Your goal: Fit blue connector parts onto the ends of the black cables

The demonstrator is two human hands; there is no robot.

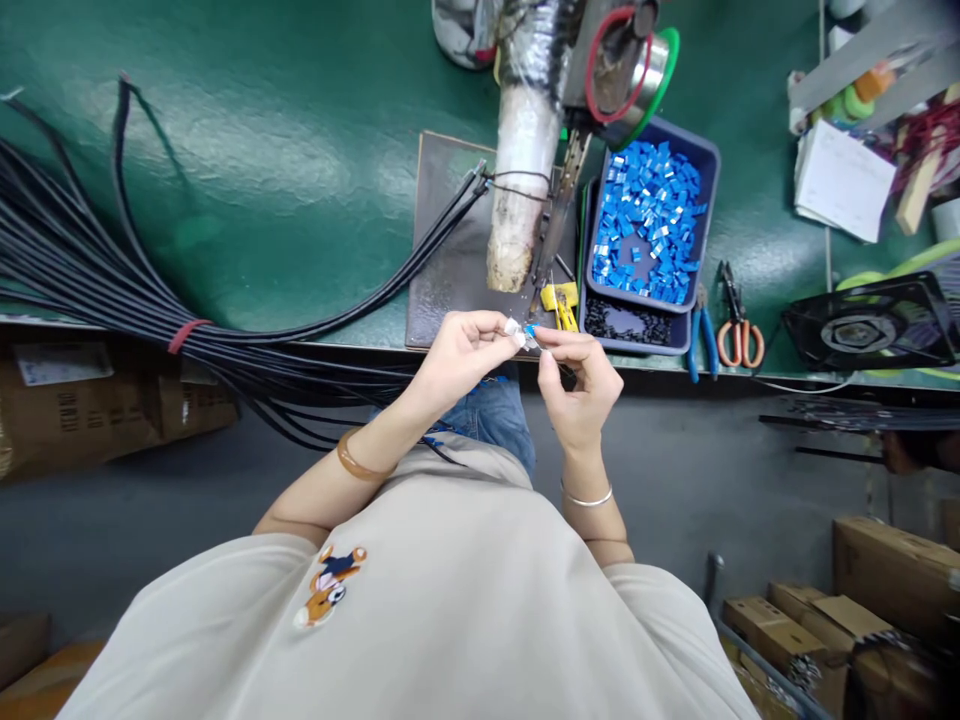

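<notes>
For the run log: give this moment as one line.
left hand: pinches small blue part | right hand: same part | tray: beyond hands

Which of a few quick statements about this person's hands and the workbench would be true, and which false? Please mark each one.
1. The left hand and the right hand both pinch one small blue piece in their fingers. True.
2. The tray is filled with red bits. False: the loose pieces in it are blue.
3. A red band wraps the black cable bundle. True.
4. The right hand grips the orange-handled cutters. False: they lie on the green bench, to the right of the tray.
</notes>
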